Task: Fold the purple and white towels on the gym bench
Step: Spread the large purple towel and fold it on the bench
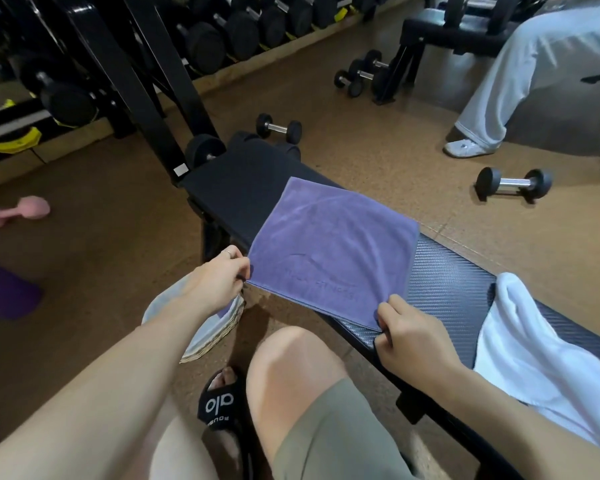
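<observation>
Head view: purple towel (329,251) lies flat across the bench (454,285), already folded over. Left hand (219,282) pinches its near-left corner, right hand (409,336) pinches the near-right corner. White towel (527,344) sits bunched on the bench, just right.

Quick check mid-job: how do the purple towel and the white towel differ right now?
The purple towel lies flat as a neat rectangle; the white towel is a loose, rumpled heap. The left hand and right hand each pinch a near corner of the purple one; nothing holds the white one. Both lie on the bench.
</observation>
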A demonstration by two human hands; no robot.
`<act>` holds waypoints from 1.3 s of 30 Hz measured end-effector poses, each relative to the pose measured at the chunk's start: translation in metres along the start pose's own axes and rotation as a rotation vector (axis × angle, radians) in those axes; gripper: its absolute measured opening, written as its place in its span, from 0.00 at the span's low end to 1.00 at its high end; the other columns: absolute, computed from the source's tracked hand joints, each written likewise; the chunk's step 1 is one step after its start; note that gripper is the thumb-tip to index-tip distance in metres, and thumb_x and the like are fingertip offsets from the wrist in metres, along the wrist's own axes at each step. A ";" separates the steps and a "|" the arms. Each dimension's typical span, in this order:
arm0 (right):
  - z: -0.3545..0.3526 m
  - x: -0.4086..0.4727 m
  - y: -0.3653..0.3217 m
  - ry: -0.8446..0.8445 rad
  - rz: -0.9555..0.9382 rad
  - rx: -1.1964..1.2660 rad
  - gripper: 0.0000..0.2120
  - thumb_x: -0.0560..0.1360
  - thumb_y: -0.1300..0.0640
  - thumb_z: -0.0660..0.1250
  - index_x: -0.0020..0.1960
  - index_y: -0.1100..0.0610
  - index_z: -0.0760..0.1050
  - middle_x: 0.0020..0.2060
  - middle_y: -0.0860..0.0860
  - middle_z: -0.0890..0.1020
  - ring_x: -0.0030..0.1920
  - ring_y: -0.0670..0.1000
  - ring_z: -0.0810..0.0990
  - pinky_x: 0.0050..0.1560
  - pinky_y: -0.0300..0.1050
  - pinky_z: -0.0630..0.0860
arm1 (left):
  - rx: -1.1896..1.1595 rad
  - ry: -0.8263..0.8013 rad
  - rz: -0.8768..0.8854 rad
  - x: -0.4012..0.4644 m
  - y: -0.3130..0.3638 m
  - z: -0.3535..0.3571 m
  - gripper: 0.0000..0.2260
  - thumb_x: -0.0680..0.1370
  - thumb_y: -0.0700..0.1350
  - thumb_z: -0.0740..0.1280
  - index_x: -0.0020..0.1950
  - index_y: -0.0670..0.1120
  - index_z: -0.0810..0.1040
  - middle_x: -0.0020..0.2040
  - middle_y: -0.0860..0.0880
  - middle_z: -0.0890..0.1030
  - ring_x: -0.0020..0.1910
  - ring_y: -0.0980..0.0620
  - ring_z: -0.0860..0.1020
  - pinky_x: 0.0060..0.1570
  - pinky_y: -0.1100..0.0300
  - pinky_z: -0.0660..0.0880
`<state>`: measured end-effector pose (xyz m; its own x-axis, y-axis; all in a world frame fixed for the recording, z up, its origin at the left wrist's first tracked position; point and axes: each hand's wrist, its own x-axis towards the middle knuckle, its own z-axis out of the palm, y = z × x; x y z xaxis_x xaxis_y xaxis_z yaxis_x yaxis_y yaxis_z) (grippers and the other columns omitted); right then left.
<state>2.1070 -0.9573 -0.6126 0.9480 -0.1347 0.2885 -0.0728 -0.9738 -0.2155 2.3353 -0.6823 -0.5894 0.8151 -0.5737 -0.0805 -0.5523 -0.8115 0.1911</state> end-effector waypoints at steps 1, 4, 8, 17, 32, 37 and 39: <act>0.000 -0.001 -0.001 -0.007 -0.005 -0.010 0.05 0.62 0.59 0.56 0.37 0.58 0.68 0.35 0.51 0.69 0.30 0.58 0.70 0.25 0.45 0.61 | 0.022 -0.004 0.005 0.000 -0.001 0.000 0.09 0.78 0.40 0.68 0.47 0.55 0.74 0.53 0.55 0.71 0.41 0.50 0.76 0.38 0.49 0.80; -0.004 -0.004 -0.002 -0.071 0.018 -0.015 0.07 0.60 0.60 0.61 0.38 0.57 0.68 0.36 0.50 0.69 0.31 0.58 0.72 0.25 0.46 0.63 | 0.088 -0.066 -0.010 0.000 0.001 0.000 0.11 0.78 0.39 0.67 0.50 0.55 0.71 0.55 0.53 0.69 0.38 0.48 0.76 0.33 0.52 0.78; -0.020 0.004 0.000 -0.112 0.064 0.127 0.08 0.61 0.56 0.61 0.41 0.53 0.68 0.36 0.47 0.69 0.35 0.54 0.72 0.30 0.46 0.68 | 0.194 -0.100 0.040 0.002 0.016 -0.011 0.23 0.69 0.40 0.71 0.57 0.57 0.67 0.58 0.50 0.65 0.42 0.48 0.72 0.33 0.55 0.76; -0.016 0.087 0.061 -0.081 0.414 0.178 0.10 0.75 0.58 0.61 0.55 0.57 0.73 0.52 0.59 0.77 0.53 0.62 0.75 0.53 0.56 0.74 | -0.024 -0.247 0.537 0.010 0.146 -0.026 0.15 0.75 0.59 0.70 0.55 0.54 0.73 0.49 0.57 0.71 0.46 0.54 0.72 0.45 0.53 0.73; 0.012 0.122 0.057 -0.395 0.116 -0.065 0.31 0.83 0.41 0.42 0.83 0.52 0.48 0.82 0.54 0.51 0.81 0.56 0.49 0.79 0.56 0.47 | 0.681 -0.222 0.632 -0.018 0.240 0.034 0.03 0.66 0.46 0.69 0.32 0.53 0.81 0.31 0.55 0.77 0.31 0.57 0.74 0.26 0.60 0.49; 0.019 0.116 0.067 -0.388 0.171 -0.103 0.30 0.85 0.43 0.46 0.83 0.52 0.47 0.82 0.54 0.48 0.82 0.56 0.46 0.80 0.54 0.43 | 0.620 -0.158 0.731 -0.030 0.240 0.022 0.03 0.74 0.45 0.69 0.45 0.52 0.81 0.42 0.54 0.79 0.42 0.54 0.77 0.26 0.57 0.45; 0.018 0.113 0.072 -0.372 0.235 -0.109 0.30 0.85 0.42 0.46 0.83 0.53 0.48 0.82 0.55 0.49 0.82 0.56 0.46 0.80 0.55 0.43 | 0.580 -0.184 0.735 -0.032 0.238 0.027 0.07 0.80 0.38 0.62 0.55 0.46 0.77 0.51 0.50 0.79 0.51 0.49 0.76 0.27 0.57 0.50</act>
<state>2.2150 -1.0394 -0.6121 0.9473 -0.2987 -0.1158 -0.3125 -0.9410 -0.1297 2.1731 -0.8600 -0.5677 0.2170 -0.9304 -0.2955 -0.9562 -0.1417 -0.2561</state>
